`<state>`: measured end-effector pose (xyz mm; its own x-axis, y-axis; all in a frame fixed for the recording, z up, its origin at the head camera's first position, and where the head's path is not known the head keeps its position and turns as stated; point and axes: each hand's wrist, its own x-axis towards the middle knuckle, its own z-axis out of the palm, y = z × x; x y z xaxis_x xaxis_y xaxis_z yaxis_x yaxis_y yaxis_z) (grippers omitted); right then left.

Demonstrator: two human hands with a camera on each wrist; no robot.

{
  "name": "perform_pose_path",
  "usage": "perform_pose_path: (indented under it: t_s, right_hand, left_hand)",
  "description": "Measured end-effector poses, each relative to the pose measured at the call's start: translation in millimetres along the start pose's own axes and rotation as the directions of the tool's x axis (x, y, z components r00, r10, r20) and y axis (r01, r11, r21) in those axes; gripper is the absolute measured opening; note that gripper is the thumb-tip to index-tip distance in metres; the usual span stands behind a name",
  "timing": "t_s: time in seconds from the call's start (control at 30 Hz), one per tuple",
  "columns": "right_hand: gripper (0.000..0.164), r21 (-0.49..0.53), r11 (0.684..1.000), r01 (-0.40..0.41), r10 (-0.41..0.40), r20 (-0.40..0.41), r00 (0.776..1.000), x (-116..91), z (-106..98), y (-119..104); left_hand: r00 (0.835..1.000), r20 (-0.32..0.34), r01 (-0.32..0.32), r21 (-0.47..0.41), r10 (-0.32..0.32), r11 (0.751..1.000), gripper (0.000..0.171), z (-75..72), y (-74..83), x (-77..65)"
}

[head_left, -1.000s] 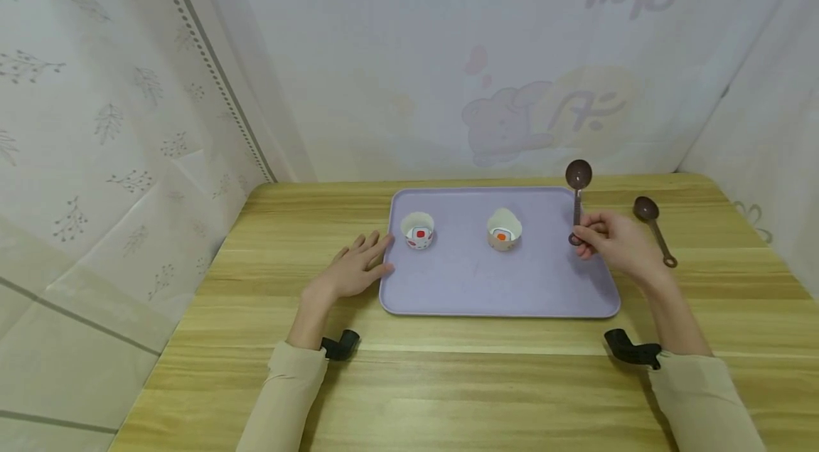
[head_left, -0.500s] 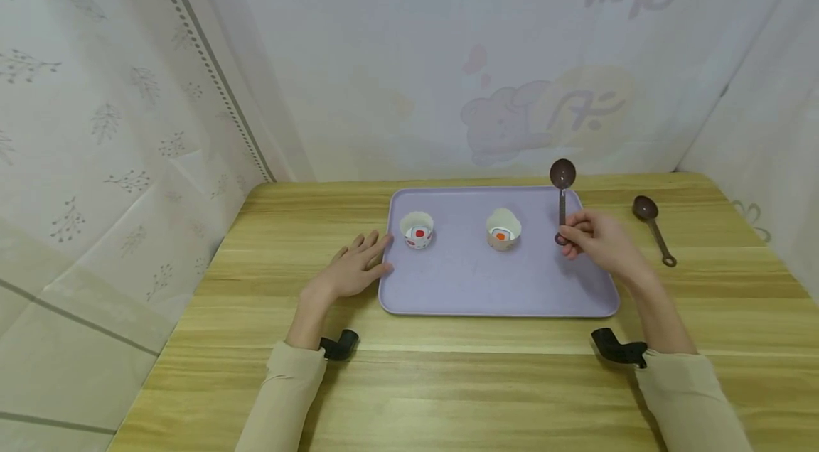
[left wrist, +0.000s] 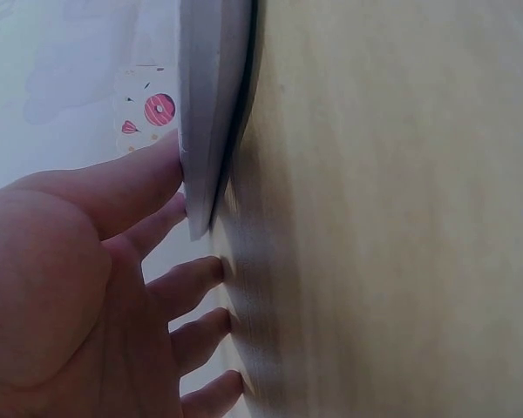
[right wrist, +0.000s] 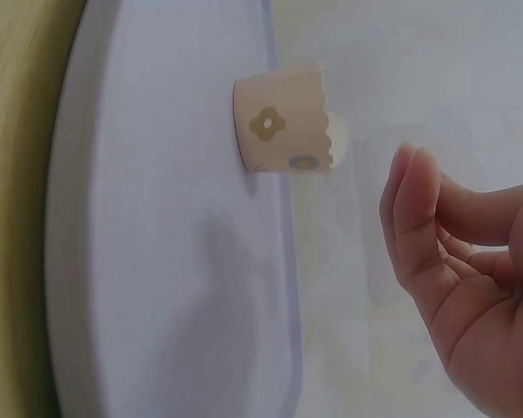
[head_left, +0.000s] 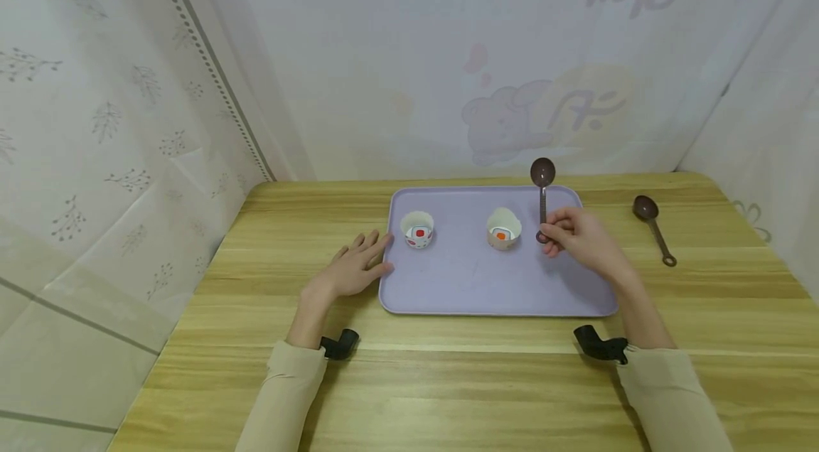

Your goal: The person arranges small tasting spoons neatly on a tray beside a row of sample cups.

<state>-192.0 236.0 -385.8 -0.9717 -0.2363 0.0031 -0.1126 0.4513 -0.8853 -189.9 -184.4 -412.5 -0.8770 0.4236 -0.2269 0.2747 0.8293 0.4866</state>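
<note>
My right hand [head_left: 579, 237] pinches the ring end of a dark brown measuring spoon [head_left: 542, 173], holding it bowl up above the right part of a lilac tray [head_left: 461, 285]. Just left of this hand stands a beige paper baking cup [head_left: 503, 245] with an orange mark inside; its flower print shows in the right wrist view, where the fingers hide the spoon. A white baking cup [head_left: 419, 241] with a red mark inside stands on the tray's left part. My left hand [head_left: 352, 273] lies with fingers spread at the tray's left edge, thumb touching the rim [left wrist: 211, 104].
A second brown measuring spoon [head_left: 655, 228] lies on the wooden table [head_left: 448, 388] to the right of the tray. Printed curtains [head_left: 358, 68] hang behind the table and along its sides.
My right hand has moved left with the measuring spoon, from the tray's right edge to near the beige baking cup. The left hand has stayed in place.
</note>
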Motion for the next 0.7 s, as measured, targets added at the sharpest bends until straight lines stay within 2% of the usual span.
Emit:
perform_pose_path:
  t_s: [0.3, 0.7]
  right_hand:
    - [0.022, 0.016, 1.0, 0.016, -0.016, -0.005, 1.0, 3.8, 11.0, -6.8]
    - [0.024, 0.028, 0.999, -0.022, 0.022, 0.002, 1.0, 9.6, 24.4, -17.9]
  left_hand:
    - [1.0, 0.002, -0.001, -0.019, 0.001, 1.0, 0.066, -0.5, -0.5, 0.9]
    - [1.0, 0.001, 0.0, -0.026, 0.0, 1.0, 0.066, -0.7, -0.2, 1.2]
